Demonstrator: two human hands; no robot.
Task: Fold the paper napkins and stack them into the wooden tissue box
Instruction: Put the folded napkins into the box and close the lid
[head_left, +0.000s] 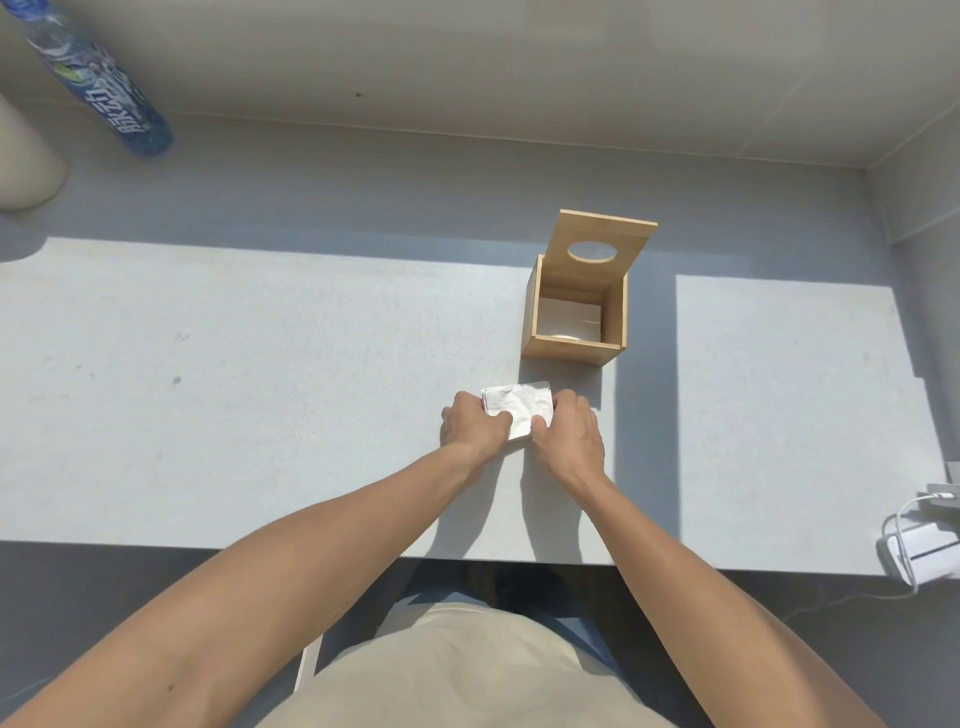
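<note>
Pinching the folded napkin (514, 413) between left hand (475, 423) and right hand (569, 428) at frame centre, fingers clamped on both side edges, we see the wooden tissue box (574, 345) just above it, open, nearer our right hand.

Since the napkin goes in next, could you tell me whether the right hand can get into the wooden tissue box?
Probably yes: the lid stands open, and nothing lies between the right hand and the wooden tissue box.
</note>
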